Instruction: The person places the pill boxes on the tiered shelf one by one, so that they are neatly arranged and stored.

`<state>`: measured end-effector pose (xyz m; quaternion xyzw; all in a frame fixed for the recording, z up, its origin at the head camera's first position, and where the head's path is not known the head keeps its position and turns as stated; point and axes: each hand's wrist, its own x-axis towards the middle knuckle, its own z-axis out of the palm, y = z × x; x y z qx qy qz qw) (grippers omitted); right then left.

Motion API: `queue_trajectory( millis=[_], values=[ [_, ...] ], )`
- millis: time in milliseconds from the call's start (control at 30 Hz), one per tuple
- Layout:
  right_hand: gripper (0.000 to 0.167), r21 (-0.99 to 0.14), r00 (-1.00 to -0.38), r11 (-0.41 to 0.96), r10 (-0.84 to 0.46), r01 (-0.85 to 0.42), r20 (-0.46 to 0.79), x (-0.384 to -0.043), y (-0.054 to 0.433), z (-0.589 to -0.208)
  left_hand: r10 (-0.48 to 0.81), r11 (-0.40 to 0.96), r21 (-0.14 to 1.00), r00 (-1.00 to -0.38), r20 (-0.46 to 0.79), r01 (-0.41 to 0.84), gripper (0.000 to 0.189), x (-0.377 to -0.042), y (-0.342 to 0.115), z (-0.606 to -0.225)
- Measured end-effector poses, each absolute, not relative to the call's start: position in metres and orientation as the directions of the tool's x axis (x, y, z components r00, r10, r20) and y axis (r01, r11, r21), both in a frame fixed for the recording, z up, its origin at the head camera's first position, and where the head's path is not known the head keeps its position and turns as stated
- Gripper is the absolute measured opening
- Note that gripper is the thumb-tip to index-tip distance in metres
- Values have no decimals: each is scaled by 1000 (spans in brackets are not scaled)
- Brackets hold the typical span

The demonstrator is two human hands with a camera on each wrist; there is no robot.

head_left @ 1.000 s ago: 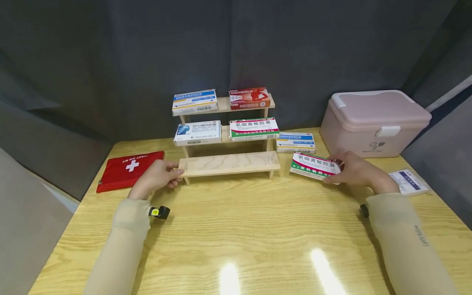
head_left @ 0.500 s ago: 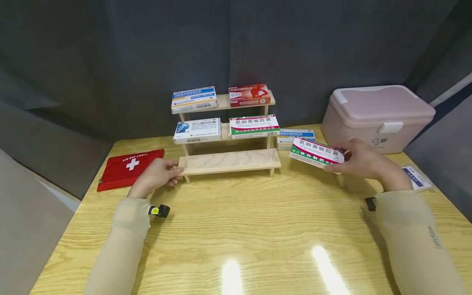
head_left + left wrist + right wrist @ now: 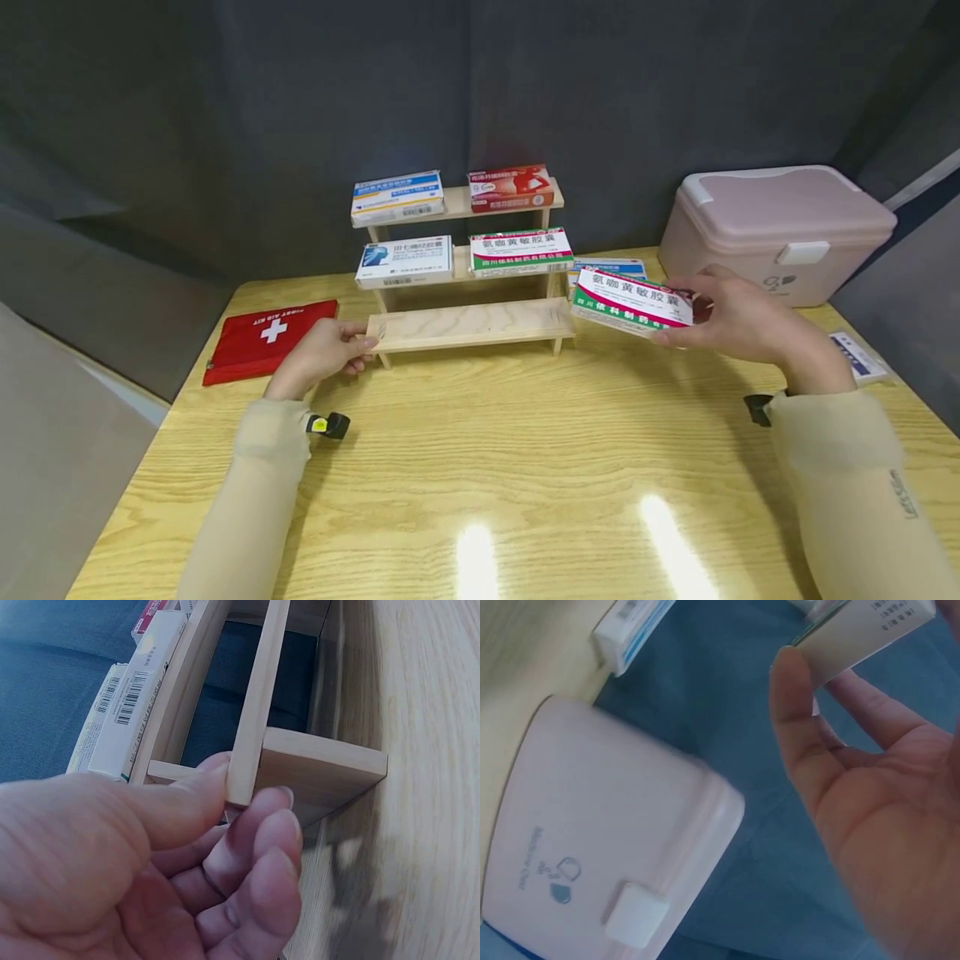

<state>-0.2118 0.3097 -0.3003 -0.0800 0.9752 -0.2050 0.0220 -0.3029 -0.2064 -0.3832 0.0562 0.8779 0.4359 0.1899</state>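
A three-tier wooden rack (image 3: pixel 468 325) stands on the table, and its lowest step is bare. My left hand (image 3: pixel 324 354) pinches the left end of that step between thumb and fingers, as the left wrist view shows up close. My right hand (image 3: pixel 750 321) grips the right end of a white, green and magenta medicine box (image 3: pixel 630 300), held tilted above the table just right of the rack. The middle step carries a white-and-blue box (image 3: pixel 405 262) and a matching green-and-magenta box (image 3: pixel 521 252). On the top step are a blue-and-yellow box (image 3: pixel 397 198) and a red box (image 3: pixel 512 188).
Behind the held box, another blue-and-white box (image 3: pixel 611 267) on the table is partly hidden. A pink medicine chest (image 3: pixel 772 237) stands at the back right, with a white-and-blue packet (image 3: pixel 858 358) near it. A red first aid pouch (image 3: pixel 262 342) lies at the left.
My right hand has lifted the green-and-magenta box and carried it left toward the rack, covering more of the blue-and-white box behind. The left hand keeps its hold on the step.
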Motion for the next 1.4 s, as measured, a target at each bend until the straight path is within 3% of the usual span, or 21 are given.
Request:
queue_trajectory(
  millis=[267,533,900,1167,1400],
  values=[
    [90,-402,-973,889,-231,-220,21,-208,283,-297,264,616,785,-924,-279,-61,37,-302,-208,-383],
    [81,-470,-908,785,-409,-403,97,-208,245,-314,276,626,778,-920,-279,-48,35,-299,-205,-378],
    [81,-501,-878,743,-474,-444,75,-211,176,-343,314,627,778,-901,-300,-40,39,-299,-209,-378],
    [84,-420,-852,752,-511,-508,114,-238,124,-345,317,614,788,-899,-301,-47,40,-298,-214,-380],
    [86,-451,-863,748,-493,-487,114,-262,95,-350,333,590,807,-904,-267,-21,36,-299,-213,-383]
  ],
)
